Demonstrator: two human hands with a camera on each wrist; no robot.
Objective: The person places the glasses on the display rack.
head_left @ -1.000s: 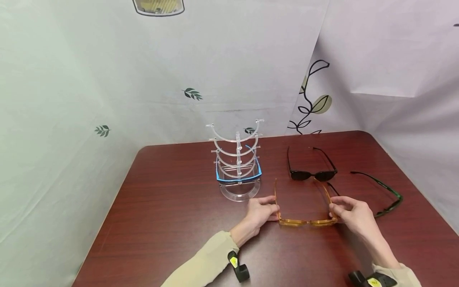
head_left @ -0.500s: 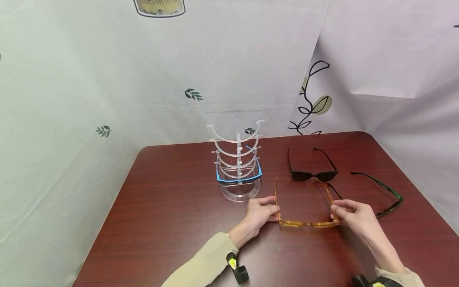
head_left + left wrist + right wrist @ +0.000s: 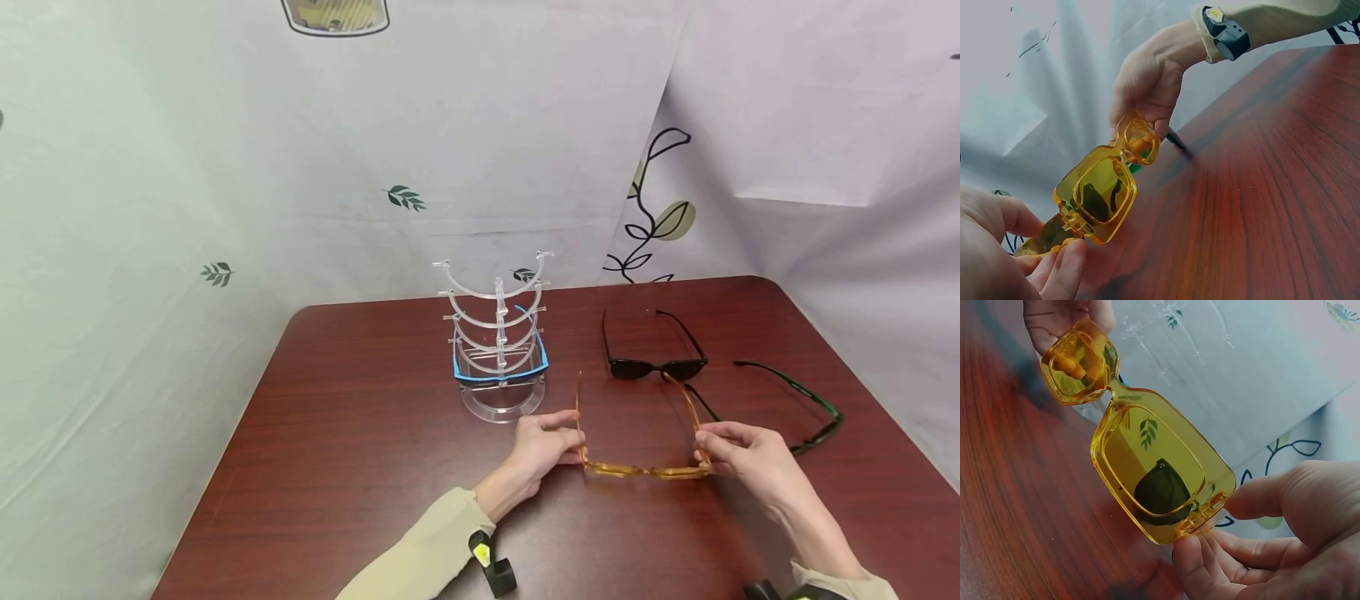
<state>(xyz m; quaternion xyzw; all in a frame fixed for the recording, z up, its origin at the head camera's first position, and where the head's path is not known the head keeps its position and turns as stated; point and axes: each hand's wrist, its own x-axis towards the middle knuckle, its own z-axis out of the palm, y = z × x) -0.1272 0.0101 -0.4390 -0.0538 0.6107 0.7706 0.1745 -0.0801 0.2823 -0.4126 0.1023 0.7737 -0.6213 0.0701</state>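
Note:
Yellow-framed sunglasses (image 3: 678, 472) with yellow lenses are held between both hands, temples spread and pointing away from me. My left hand (image 3: 542, 450) pinches the left temple near its hinge. The right hand (image 3: 750, 462) pinches the other temple near its hinge, thumb and fingers on either side, as the right wrist view shows. Up close in the left wrist view the lens front (image 3: 1100, 187) appears above the table. A clear tiered glasses stand (image 3: 501, 337) is beyond my left hand, with blue-framed glasses (image 3: 546, 363) on its lowest tier.
Black sunglasses (image 3: 656, 367) lie with open temples beyond the yellow pair. Green-and-black glasses (image 3: 828, 421) lie to the right, partly behind my right hand. The reddish-brown table (image 3: 360, 392) meets white fabric walls (image 3: 487, 125) at the back and sides.
My right hand has shifted slightly right and toward me, and the temples of the yellow sunglasses stand a little wider apart. The left hand has hardly moved.

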